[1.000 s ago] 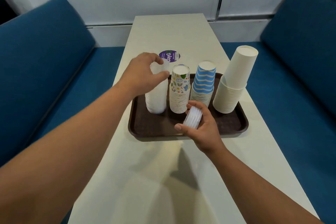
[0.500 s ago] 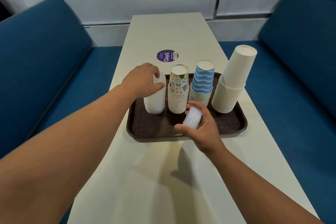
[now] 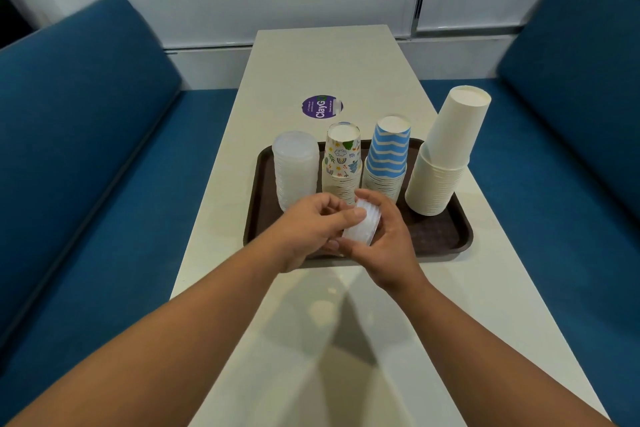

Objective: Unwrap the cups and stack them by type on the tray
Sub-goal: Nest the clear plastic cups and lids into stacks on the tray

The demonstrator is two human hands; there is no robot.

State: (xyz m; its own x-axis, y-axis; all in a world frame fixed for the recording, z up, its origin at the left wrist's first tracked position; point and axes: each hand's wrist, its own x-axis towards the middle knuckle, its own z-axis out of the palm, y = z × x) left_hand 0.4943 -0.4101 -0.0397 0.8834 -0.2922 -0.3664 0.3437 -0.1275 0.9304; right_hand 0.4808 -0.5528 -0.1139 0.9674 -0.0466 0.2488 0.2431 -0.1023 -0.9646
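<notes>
Both hands meet over the near edge of the tray [image 3: 450,246]. Right hand [image 3: 388,239] has fingers curled round a short stack of clear plastic cups [image 3: 362,227], held on its side, thumb under the near end. Left hand [image 3: 311,225] comes in from the other side, its fingertips [image 3: 355,215] pinching at the end of the same short stack — whether it is peeling off one cup or a bit of wrap I cannot tell; no wrapper is plainly visible.

Just beyond the fingers, on the tray, four stacks stand upside down in a row. Beyond the left hand: a stack of clear cups [image 3: 296,170]. Directly past the fingertips: a stack of patterned cups [image 3: 341,163], then a blue striped stack [image 3: 386,158]. Well to the right of the right hand: a taller stack of plain white cups [image 3: 446,156], leaning a little.

Judgement on progress — nearly done. Four types already sorted and standing apart, no loose cups lying on the table [image 3: 329,66]. What is left appears to be only the short clear stack in hand, which by type belongs on the clear stack to the left of the fingers.

Further out: a purple round sticker [image 3: 320,107] on the table beyond the tray; blue bench seats [image 3: 86,149] on both sides.
</notes>
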